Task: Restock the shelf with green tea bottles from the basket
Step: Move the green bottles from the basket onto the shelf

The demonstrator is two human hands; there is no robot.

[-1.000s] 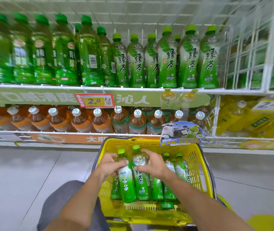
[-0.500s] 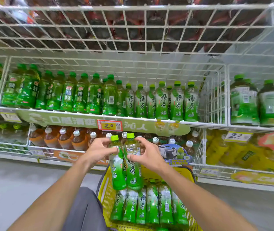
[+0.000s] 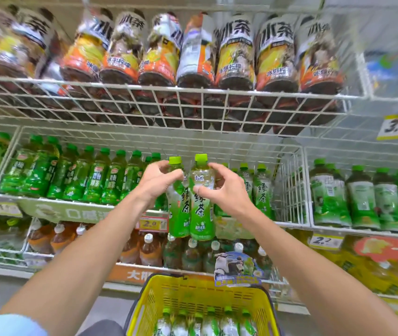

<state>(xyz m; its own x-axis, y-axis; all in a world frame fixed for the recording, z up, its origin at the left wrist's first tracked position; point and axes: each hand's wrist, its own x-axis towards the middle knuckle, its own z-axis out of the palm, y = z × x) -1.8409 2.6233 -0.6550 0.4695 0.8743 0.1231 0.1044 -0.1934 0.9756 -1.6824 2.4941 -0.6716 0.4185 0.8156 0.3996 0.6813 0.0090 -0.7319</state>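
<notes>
"Up in front of the middle tier, I've got two clear plastic green tea bottles (image 3: 201, 214) with lime caps, upright, side by side and touching. My left hand (image 3: 155, 183) curls round the left one's shoulder; my right hand (image 3: 219, 192) pinches the right one's upper body."
"Where do they go?"
"Onto the white wire shelf (image 3: 290, 190), beside the matching shelf bottles (image 3: 262, 190). My hands hide the gap, so I'd go slowly, keep both level, clear the front lip, set the bases flat, then loosen one hand at a time."
"Risk?"
"Toppling that front row, I reckon. More wait in the yellow plastic basket (image 3: 193, 287) below"
</notes>
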